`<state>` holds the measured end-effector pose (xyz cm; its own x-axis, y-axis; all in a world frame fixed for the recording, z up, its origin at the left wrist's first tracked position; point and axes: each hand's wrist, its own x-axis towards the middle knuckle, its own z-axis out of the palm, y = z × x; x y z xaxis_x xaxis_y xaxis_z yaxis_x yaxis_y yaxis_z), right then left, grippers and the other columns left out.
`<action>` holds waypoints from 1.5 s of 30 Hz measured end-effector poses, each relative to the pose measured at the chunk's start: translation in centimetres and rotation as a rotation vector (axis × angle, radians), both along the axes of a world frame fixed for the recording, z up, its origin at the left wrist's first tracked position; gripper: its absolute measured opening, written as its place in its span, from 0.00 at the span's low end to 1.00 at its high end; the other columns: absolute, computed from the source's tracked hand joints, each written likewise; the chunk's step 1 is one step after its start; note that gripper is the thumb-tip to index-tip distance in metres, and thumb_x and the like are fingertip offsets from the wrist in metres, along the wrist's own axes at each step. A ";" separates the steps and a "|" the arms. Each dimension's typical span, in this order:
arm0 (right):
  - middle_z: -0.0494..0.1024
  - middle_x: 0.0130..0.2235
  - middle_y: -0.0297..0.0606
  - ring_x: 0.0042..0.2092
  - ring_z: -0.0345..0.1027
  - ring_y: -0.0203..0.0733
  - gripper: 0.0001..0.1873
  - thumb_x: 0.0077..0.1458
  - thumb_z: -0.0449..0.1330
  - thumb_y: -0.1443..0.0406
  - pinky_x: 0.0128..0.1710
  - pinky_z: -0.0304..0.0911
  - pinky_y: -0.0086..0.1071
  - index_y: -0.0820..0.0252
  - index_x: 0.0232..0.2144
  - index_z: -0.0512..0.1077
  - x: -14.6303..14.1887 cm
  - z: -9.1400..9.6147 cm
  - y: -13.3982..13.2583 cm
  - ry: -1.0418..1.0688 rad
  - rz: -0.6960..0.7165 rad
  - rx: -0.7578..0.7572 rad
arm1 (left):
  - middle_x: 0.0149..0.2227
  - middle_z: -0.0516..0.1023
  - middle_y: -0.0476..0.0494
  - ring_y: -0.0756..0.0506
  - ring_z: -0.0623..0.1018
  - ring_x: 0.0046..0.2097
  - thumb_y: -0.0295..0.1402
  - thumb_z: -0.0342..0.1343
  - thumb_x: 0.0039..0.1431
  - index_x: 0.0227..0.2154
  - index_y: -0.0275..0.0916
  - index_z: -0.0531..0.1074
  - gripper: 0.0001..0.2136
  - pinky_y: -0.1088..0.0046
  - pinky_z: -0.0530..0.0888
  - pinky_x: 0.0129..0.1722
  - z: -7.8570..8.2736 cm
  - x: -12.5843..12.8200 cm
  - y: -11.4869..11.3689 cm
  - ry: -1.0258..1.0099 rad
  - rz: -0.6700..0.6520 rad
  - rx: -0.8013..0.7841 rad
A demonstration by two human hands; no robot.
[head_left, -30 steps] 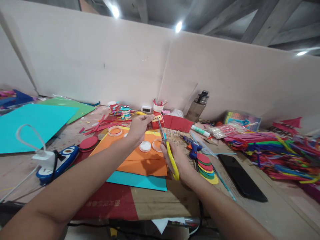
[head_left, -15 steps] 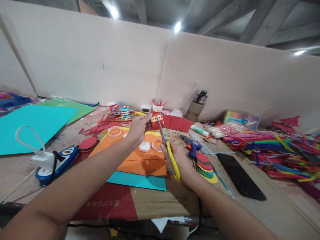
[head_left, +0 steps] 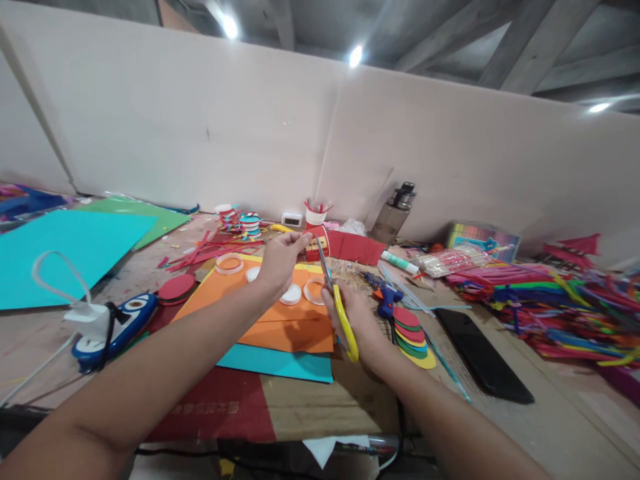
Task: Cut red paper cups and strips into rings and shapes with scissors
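Evidently a cutting step is in hand: yellow-handled scissors (head_left: 340, 303) are gripped by the right hand (head_left: 353, 317), blades up toward twelve o'clock. A small, thin piece, too small to identify, is pinched by the left hand (head_left: 281, 260) above the orange paper (head_left: 280, 320) on the worktop (head_left: 320, 407). Careful alignment is called for next.

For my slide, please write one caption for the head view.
Right hand holds yellow-handled scissors beside the left hand above orange paper.
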<state>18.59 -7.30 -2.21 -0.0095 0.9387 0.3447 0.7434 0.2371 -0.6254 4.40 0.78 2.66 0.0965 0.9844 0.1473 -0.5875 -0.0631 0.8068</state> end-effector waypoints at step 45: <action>0.64 0.18 0.28 0.20 0.56 0.33 0.14 0.57 0.52 0.56 0.21 0.51 0.26 0.56 0.24 0.63 -0.9 0.6 -0.6 0.021 -0.020 0.000 | 0.23 0.76 0.50 0.55 0.74 0.25 0.32 0.69 0.45 0.24 0.34 0.72 0.10 0.80 0.70 0.28 -0.1 -0.4 0.5 -0.102 -0.015 -0.053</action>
<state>17.69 -7.85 -1.57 0.0162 0.9386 0.3447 0.7346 0.2227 -0.6409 4.02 1.31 2.52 0.0987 0.9896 0.1046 -0.6673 -0.0122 0.7447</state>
